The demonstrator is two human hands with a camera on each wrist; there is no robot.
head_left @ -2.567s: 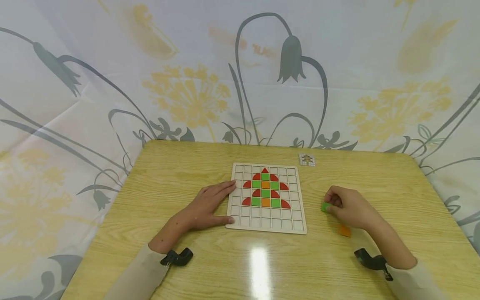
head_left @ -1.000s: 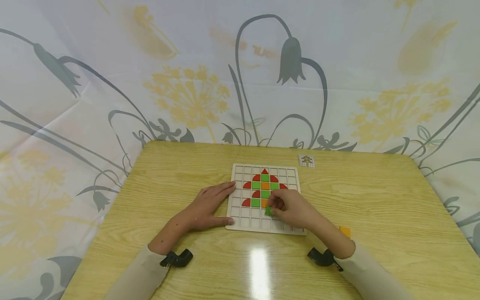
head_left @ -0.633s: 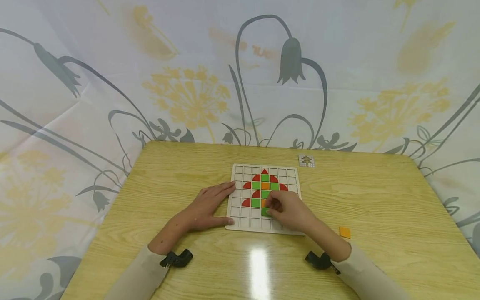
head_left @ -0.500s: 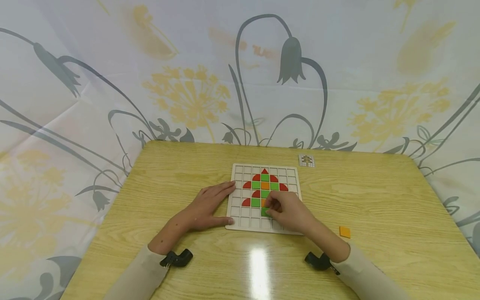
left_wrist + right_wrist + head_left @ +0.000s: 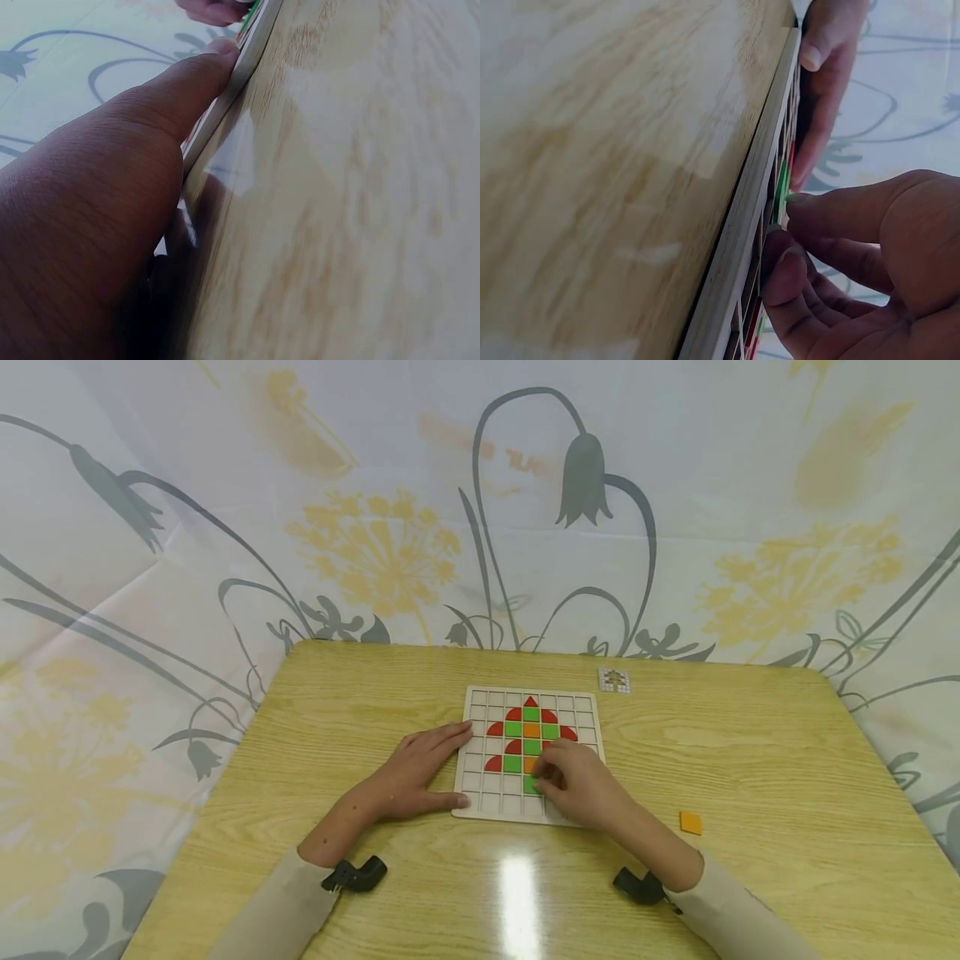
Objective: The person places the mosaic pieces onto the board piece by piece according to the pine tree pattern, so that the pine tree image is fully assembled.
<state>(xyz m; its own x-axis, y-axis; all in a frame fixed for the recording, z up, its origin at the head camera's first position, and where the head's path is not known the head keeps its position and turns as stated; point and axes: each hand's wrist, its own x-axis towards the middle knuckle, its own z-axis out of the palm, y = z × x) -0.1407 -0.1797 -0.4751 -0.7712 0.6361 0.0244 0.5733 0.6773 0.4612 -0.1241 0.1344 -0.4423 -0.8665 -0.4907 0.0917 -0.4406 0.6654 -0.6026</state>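
Note:
A pale square grid board point(image 5: 498, 806) lies on the table with red, green and orange pieces set in its cells as a tree shape. My left hand point(image 5: 412, 777) rests at the board's left edge, fingers and thumb spread against it. Over the board's lower right is my right hand point(image 5: 581, 785), its bent thumb and index finger slightly parted. Their tips are at a green square tile point(image 5: 529, 785), which lies flat in the cell below the orange one. In the right wrist view the thumb tip touches green point(image 5: 782, 184). The right hand hides several cells.
One loose orange square tile point(image 5: 690, 822) lies on the table right of the board. A small pattern card point(image 5: 615, 680) is behind the board, near the table's far edge. Behind the table hangs a flower-printed cloth point(image 5: 420, 468).
My right hand has carried the green tile from the table's right side to the board. The tile now lies flat in a cell, and the fingertips have eased off it. My left hand stays put.

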